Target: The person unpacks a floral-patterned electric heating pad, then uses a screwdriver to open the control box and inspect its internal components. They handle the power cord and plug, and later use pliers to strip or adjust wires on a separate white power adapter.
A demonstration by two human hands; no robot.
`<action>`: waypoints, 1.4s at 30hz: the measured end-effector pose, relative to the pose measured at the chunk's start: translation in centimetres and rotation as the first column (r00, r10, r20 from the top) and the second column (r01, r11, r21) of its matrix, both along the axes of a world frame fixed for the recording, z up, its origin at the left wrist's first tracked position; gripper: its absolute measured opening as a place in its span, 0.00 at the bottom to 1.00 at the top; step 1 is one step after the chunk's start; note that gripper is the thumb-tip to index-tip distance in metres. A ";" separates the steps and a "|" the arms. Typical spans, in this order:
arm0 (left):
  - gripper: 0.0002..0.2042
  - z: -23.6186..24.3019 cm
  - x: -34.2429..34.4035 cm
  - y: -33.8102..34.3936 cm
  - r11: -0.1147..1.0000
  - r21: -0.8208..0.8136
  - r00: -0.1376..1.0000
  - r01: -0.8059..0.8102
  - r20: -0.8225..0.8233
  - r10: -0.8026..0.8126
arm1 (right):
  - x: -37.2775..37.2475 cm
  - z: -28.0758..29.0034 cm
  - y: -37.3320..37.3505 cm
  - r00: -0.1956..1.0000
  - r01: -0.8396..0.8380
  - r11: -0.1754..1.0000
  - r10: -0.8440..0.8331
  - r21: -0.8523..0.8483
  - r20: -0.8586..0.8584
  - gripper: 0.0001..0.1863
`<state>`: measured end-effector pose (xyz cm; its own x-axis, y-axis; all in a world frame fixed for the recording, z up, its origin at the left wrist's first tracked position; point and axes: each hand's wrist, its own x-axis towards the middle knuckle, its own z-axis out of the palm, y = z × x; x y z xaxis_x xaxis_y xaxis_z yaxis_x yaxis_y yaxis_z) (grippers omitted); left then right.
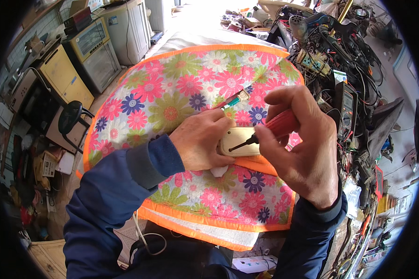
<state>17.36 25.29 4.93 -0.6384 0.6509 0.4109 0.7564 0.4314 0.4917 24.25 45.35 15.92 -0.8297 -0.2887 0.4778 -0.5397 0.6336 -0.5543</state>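
My left hand (199, 139) grips the left end of a cream plastic casing (239, 137), thumb at its near edge and fingers at its far edge. The casing is flat with rounded corners, and a small dark hole shows near its far left corner. In my right hand (305, 144) is a screwdriver (284, 123) with a red handle and dark shaft. Its tip points down at the casing's near left corner; whether it sits in a screw cannot be told. Both hands are above a flowered blanket (170, 111) with orange edging. My right hand hides the casing's right end.
A small teal and white piece (237, 98) with a red part lies beyond my left hand. Tangled cables (344, 51) and a multimeter (348, 102) crowd the right side. A black stool (70, 117) and a yellow cabinet (65, 74) stand at left. A pale cord (149, 249) loops near my lap.
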 end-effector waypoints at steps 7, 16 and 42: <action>0.27 -1.4 -0.7 0.1 1.000 0.017 0.997 0.010 -0.076 -0.008 | 1.3 -0.6 -1.8 0.978 0.052 0.962 0.005 0.269 -0.207 0.15; 0.23 -1.3 -0.9 0.2 0.999 0.013 0.995 0.044 -0.091 -0.043 | 1.5 -0.1 -1.2 0.975 0.081 0.938 -0.004 0.336 -0.224 0.13; 0.18 2.0 0.1 1.0 0.980 -0.106 0.941 0.167 -0.279 -0.190 | 0.7 -0.9 -0.3 0.983 0.064 0.957 -0.012 0.284 -0.183 0.18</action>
